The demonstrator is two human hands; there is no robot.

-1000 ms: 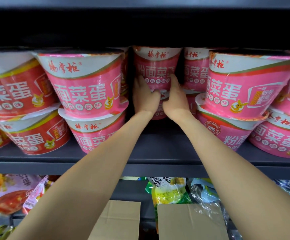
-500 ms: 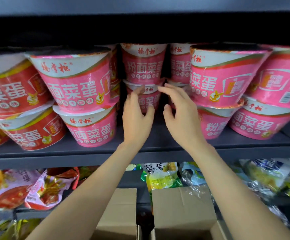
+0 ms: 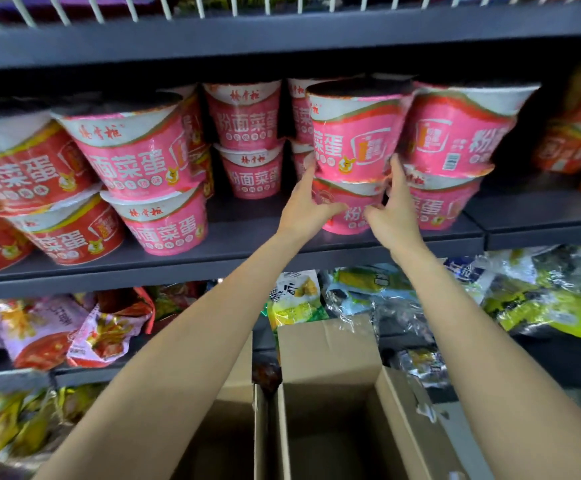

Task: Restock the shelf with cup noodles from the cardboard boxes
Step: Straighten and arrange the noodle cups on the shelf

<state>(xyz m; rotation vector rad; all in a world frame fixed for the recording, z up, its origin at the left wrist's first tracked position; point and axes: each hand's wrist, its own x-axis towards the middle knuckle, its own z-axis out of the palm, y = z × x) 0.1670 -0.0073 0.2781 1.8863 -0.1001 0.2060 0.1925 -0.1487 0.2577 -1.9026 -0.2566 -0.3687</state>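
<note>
Pink cup noodles stand two high along the dark grey shelf. My left hand and my right hand grip the lower pink cup of a front stack from either side, thumbs curled round its front. Fingertips of both hands reach up to the base of the upper pink cup resting on it. Left of this stack is a gap, with another pink stack set far back. An open cardboard box sits below my arms; its inside is dark.
Red cup noodles fill the shelf's left end, more pink cups the right. The shelf below holds snack bags and green packets. A second cardboard box lies under my left forearm. A wire rack runs overhead.
Both hands left the cups at the back of the gap and moved right onto the front stack. The view has pulled back, showing more of the boxes and lower shelf.
</note>
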